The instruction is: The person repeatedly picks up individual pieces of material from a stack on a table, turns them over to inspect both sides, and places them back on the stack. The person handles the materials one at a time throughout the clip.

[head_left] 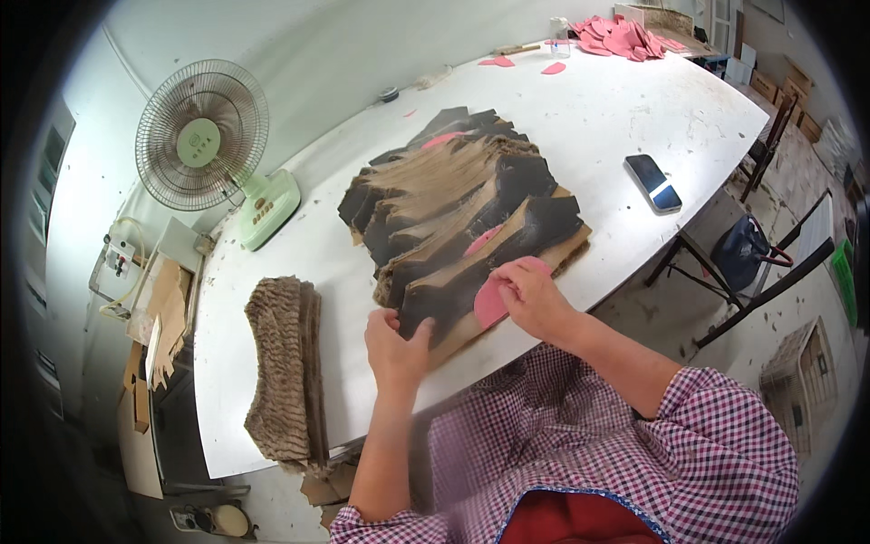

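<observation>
On the white table before me lies a fanned stack of brown, fur-like pieces point(444, 190) with black, smooth-looking ends. My left hand point(397, 352) is at the near left end of the front piece point(430, 304), its thumb on top and its fingers curled at the edge. Between the thumb and fingertips of my right hand point(536, 299) is a pink rounded flat piece point(489, 304), held over the stack's near edge. Another pink piece point(482, 240) shows among the layers, and one more point(444, 139) lies toward the far end.
A pile of brown ribbed fur-like pieces point(283, 372) stands at the left. Behind it is a green table fan point(201, 140). A phone point(652, 183) lies to the right, pink pieces point(618, 39) are heaped at the far end, and a chair point(770, 263) stands beyond the table's right edge.
</observation>
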